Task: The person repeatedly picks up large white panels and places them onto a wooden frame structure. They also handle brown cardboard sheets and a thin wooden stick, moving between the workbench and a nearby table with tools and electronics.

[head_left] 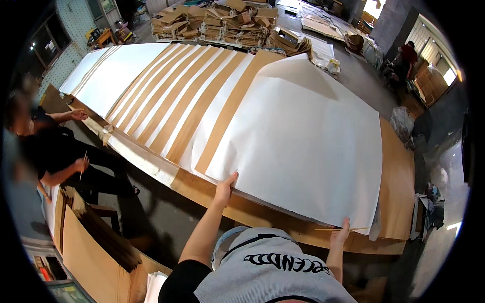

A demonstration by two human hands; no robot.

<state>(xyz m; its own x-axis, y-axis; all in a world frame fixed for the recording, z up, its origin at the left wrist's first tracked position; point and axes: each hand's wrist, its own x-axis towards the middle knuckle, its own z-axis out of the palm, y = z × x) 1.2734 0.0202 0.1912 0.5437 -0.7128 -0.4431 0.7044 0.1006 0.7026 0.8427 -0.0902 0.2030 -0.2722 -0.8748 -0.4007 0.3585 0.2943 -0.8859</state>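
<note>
A large white paper sheet (pixel 308 146) lies over the right part of a long table, its far corner bent up. At its near edge, my left hand (pixel 225 191) is closed, the thumb on top and the fingers hidden underneath. Farther right along that edge, my right hand (pixel 341 232) pinches the sheet near its corner. A thin wooden stick (pixel 323 230) is also held in the right hand, lying across it. Brown sheets (pixel 396 177) show from beneath at the right end. Left of the white sheet, overlapping brown and white sheets (pixel 202 96) fan out in staggered strips.
A co-worker (pixel 45 136) stands at the left beside the table, a thin stick in one hand. Stacked brown board (pixel 91 247) stands at the lower left. Bundles of brown cardboard (pixel 217 22) pile up beyond the table. Another person (pixel 406 53) is far right. A clear plastic bag (pixel 402 123) hangs near the right end.
</note>
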